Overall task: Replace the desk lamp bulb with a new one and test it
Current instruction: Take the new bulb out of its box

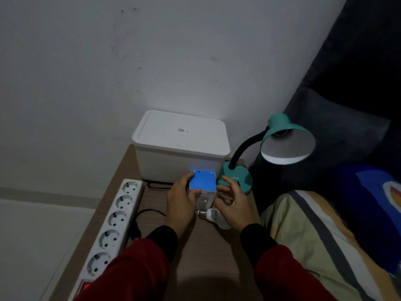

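A blue and white bulb box (203, 183) stands upright on the wooden bedside table (208, 257). My left hand (181, 203) grips its left side, thumb across the front. My right hand (233, 204) hovers just right of the box with fingers spread, holding nothing. A white bulb (213, 216) lies on the table under my right hand, its metal base pointing left. The teal desk lamp (282, 140) stands at the back right on a round base (237, 178); its shade faces me and the socket inside looks empty. The lamp is unlit.
A white lidded container (181, 144) stands against the wall behind the box. A white power strip (110, 231) with several sockets and a glowing red switch lies along the table's left edge, black cords beside it. A bed with pillows lies to the right.
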